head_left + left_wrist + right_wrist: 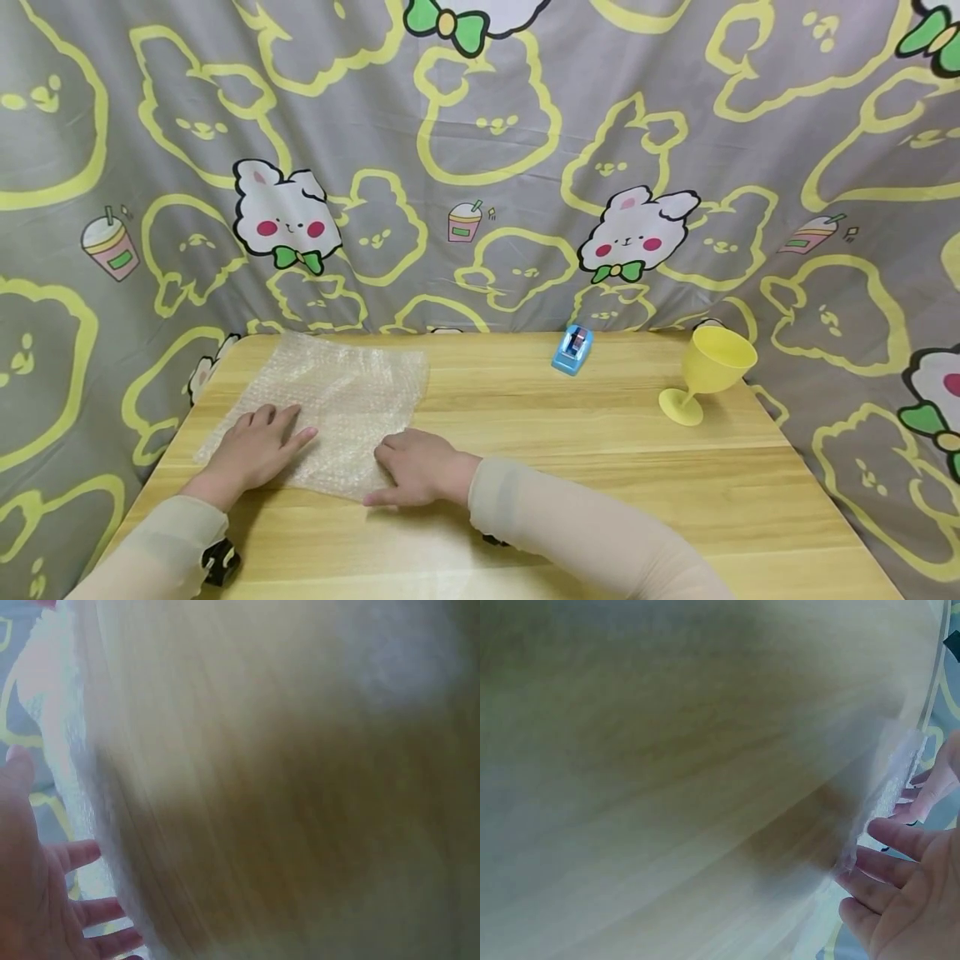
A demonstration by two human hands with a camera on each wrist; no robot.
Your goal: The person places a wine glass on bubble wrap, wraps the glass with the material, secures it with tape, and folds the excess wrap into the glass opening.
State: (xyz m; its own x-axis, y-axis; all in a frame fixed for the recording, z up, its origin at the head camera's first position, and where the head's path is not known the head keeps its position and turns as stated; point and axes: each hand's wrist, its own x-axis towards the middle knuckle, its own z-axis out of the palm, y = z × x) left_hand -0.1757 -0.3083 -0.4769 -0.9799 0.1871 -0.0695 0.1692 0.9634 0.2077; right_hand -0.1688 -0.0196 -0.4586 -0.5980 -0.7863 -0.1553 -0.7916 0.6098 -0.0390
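Note:
A sheet of clear bubble wrap [352, 400] lies flat on the left part of the wooden table. My left hand [253, 443] rests on its near left side, fingers spread and thumb pointing inward. At the near right corner, my right hand [422, 468] touches the sheet with loosely bent fingers. The left wrist view has the left hand [45, 877] with extended fingers against the sheet's edge. In the right wrist view, the fingertips of the right hand [911, 900] meet the edge of the bubble wrap [889, 791].
A blue tape dispenser [573, 350] sits near the table's back edge, right of the middle. A yellow plastic goblet [716, 360] stands at the back right of the table [585, 450]. Behind the table hangs a grey patterned curtain [390, 275].

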